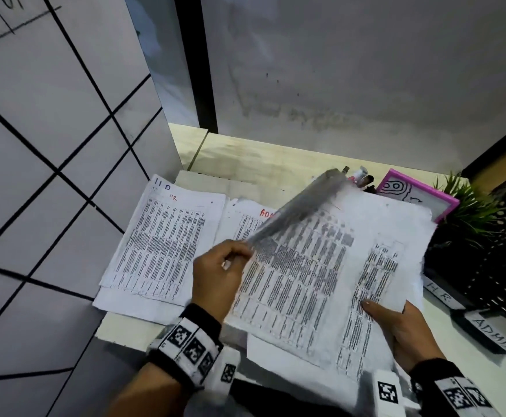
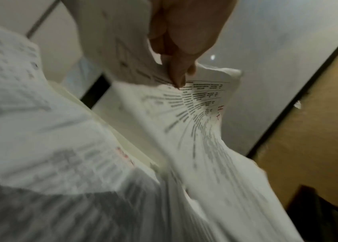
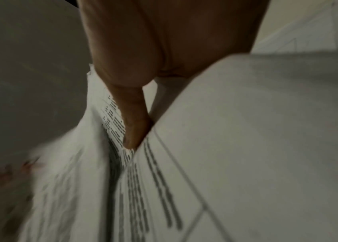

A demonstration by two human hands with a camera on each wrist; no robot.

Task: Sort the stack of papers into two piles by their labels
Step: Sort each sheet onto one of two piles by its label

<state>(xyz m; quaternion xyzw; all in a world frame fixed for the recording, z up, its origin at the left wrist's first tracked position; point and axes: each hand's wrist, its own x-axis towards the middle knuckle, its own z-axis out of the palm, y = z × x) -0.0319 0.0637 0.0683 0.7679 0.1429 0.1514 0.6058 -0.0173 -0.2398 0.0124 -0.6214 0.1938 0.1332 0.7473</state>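
My right hand holds a stack of printed papers above the desk, thumb on top near its lower right edge. My left hand pinches the edge of one sheet, which stands lifted and blurred off the stack. In the left wrist view that sheet carries a red "HR" mark below my fingers. The right wrist view shows my thumb pressed on the stack. On the desk lie a pile labelled HR at the left and a pile with a red "AD…" mark, partly hidden.
A pink-framed picture and a green plant stand at the back right. A black perforated organiser with tags "H.R." and "ADMIN" fills the right side. A tiled wall borders the left.
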